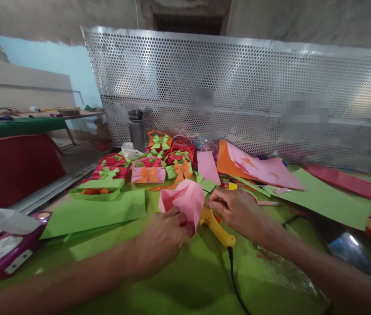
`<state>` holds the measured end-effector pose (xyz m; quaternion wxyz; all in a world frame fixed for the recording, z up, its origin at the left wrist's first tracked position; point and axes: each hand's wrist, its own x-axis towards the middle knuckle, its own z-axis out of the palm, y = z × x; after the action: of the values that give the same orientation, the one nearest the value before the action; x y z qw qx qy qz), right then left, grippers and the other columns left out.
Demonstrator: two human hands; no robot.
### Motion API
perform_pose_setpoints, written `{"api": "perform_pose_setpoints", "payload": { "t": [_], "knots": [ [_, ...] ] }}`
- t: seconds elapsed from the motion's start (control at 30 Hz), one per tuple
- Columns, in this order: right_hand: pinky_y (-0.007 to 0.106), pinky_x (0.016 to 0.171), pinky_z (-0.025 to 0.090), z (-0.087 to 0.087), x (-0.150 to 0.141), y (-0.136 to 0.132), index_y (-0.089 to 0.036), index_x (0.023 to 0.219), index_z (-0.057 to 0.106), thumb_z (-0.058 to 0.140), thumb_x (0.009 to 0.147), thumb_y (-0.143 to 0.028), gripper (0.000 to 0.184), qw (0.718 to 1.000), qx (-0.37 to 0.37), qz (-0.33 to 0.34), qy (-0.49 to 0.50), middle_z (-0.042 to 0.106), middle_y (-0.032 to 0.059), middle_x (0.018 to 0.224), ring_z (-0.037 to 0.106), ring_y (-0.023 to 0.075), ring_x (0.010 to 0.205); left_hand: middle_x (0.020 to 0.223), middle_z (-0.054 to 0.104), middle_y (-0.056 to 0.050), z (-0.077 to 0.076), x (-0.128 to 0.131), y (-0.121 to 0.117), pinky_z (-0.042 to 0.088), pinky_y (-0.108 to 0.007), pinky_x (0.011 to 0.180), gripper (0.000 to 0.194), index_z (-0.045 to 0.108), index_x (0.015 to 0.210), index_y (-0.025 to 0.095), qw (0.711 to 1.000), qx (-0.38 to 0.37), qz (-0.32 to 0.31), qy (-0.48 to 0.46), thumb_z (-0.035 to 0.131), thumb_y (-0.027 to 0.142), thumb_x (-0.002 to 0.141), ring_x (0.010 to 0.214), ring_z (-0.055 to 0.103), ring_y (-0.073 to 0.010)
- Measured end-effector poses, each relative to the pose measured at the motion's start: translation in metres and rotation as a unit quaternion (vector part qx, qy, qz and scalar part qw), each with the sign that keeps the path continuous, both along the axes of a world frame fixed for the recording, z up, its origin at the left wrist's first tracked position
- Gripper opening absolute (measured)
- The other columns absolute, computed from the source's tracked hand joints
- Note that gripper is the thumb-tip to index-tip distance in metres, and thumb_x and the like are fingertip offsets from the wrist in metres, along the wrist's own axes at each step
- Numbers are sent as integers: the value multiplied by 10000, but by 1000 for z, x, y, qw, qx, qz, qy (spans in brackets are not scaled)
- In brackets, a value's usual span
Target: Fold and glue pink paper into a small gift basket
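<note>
My left hand [162, 240] is closed on the lower edge of a pink folded foam-sheet piece [188, 199], which opens upward like a small pouch. Just right of it, my right hand [237, 212] is closed, thumb and index finger pressed together. Whatever those fingertips hold, if anything, is too small to make out. A yellow glue gun [220, 229] rests on the green table under my right hand, its black cord running toward me. Behind the pink piece sit several small decorated bags, one of them pink with an orange bow [148, 174].
Green sheets [100, 214] lie on the left, beside a purple-and-white device [6, 251]. Pink and orange sheets [264, 168] and a large green sheet [323, 201] spread to the right. A grey bottle [136, 131] stands before the perforated metal panel [237, 83].
</note>
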<state>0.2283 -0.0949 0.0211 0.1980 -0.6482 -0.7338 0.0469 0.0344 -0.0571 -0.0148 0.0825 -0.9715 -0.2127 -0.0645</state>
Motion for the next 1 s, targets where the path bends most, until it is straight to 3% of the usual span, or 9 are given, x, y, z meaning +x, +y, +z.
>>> {"api": "perform_pose_setpoints", "payload": {
  "t": [0.23,0.5,0.6,0.83,0.9,1.0],
  "knots": [
    [214,477,251,-10,-4,1,-179,590,468,411,868,-273,299,997,-3,59,49,465,-35,531,407,100,501,805,641,-98,-4,2,-11,502,-306,472,142,612,909,115,996,69,-16,59,515,142,809,801,580,-272],
    [216,502,335,-17,-13,-5,-169,599,497,390,896,-369,373,971,-80,122,191,517,-22,522,488,103,486,841,618,-139,-14,1,-11,513,-329,482,175,594,954,99,991,130,-23,26,523,131,797,847,557,-295],
    [211,502,350,-19,-13,-4,-172,656,513,411,885,-363,316,963,-63,110,237,508,-34,534,489,101,491,840,609,-144,-15,1,-11,507,-321,472,171,590,948,105,989,141,-24,22,486,123,813,839,553,-286],
    [220,565,406,-15,-6,4,-180,815,509,575,764,-292,140,941,70,33,330,525,-16,708,500,123,644,801,613,-118,-15,1,-13,486,-301,427,136,600,883,106,984,177,-30,-21,496,131,798,782,568,-279],
    [248,649,434,-14,-5,6,-170,898,526,600,738,-284,210,926,46,47,372,561,14,804,535,150,762,828,615,-124,-15,2,-15,487,-303,429,145,600,898,99,984,175,-37,-20,504,139,796,795,568,-282],
    [259,665,415,-16,-5,10,-155,762,571,583,732,-238,89,905,-32,81,416,572,1,726,530,144,725,839,621,-124,-15,5,-19,484,-301,442,139,601,893,103,987,155,-40,-13,507,155,804,792,570,-269]
  ]
}}
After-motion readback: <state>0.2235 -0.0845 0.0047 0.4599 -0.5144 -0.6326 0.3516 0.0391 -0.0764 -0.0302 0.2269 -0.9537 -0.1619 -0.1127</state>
